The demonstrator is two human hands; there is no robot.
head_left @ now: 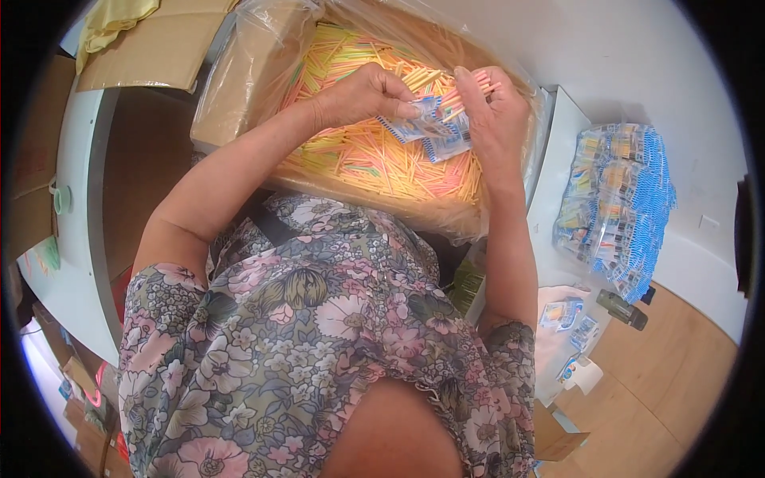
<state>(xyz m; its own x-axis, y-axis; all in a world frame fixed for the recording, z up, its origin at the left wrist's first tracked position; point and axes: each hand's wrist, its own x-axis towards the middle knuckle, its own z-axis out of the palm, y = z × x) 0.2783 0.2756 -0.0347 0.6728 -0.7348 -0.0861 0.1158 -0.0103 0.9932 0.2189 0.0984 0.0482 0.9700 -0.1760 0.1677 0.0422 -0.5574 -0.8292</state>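
Observation:
My left hand (370, 95) pinches the edge of a small clear plastic packet (448, 146) with blue-and-white printing. A bundle of thin pink and yellow sticks (484, 83) is in my right hand (500, 119), gripped between thumb and fingers, and their lower ends meet the packet. Whether the sticks are inside its mouth I cannot tell. Both hands are above an open cardboard box (211, 119) lined with clear plastic. Loose thin sticks (398, 167) in yellow, pink, orange and green fill it.
Right of the box hangs or lies a large stack of blue-edged packets (617, 203). Below it are a few loose packets (562, 313) on pale cloth and a dark green object (621, 309). A cardboard flap (151, 52) with yellow cloth (111, 24) is at the far left, above a white table (80, 263).

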